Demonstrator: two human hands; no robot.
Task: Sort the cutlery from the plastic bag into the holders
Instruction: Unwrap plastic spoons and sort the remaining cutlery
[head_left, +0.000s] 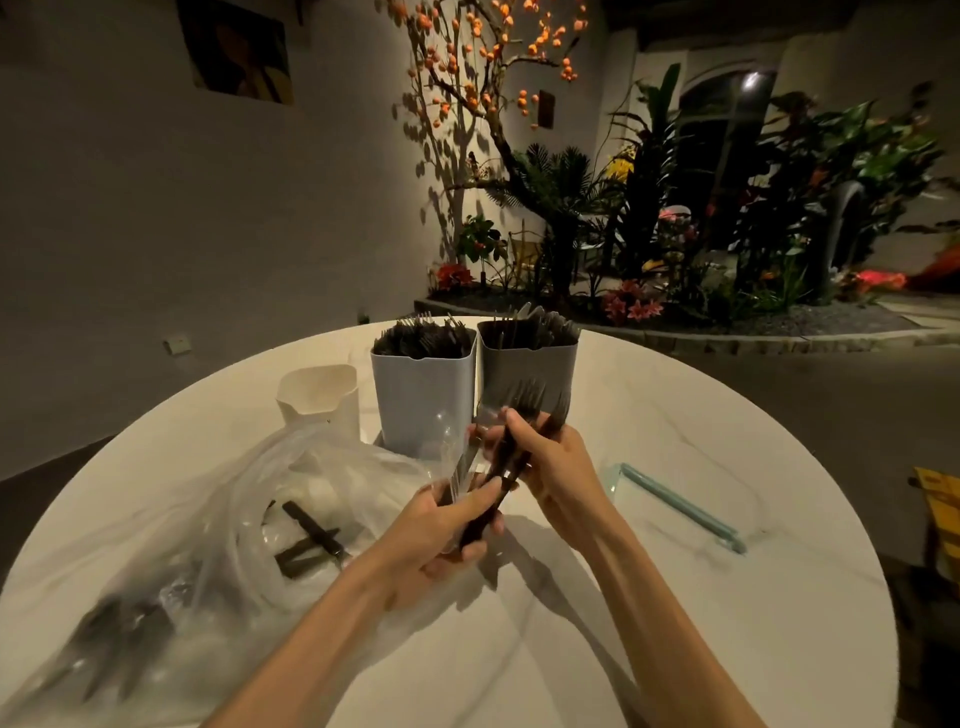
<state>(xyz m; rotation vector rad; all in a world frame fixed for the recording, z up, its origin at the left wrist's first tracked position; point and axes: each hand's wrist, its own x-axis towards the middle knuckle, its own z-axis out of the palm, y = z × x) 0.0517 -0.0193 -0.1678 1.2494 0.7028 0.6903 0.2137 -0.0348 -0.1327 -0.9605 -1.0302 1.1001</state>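
The left hand (441, 525) is curled around the lower handles of a bunch of dark plastic forks (511, 447), along with what look like a few clear plastic pieces, held just above the round white desk (675, 597). The right hand (550, 462) meets it from the right, its fingers pinching the same bunch higher up the handles, so both hands grip the cutlery together. The fork tines fan upward and away from the person, in front of the holders.

Three holders stand toward the far side of the desk. The pale blue holder (423, 395) in the middle is packed with dark forks, tines up. The grey holder (524, 364) just beside it on the right holds dark cutlery too; its exact kind is hard to tell in the dim light. The white holder (319, 395) sits to the left of the blue one, and its contents are not visible.

A crumpled clear plastic bag (208, 530) spreads over the left part of the desk, reaching the near edge. Several dark knives (311, 540) lie inside it near the middle, and more dark cutlery shows blurred through the plastic at the lower left.

On the right side of the desk, well apart from the hands, lies a clear zip pouch with a pale blue sealing strip (680, 506). Beyond the desk, a bed of plants and flowers (675, 234) stands against a white wall.
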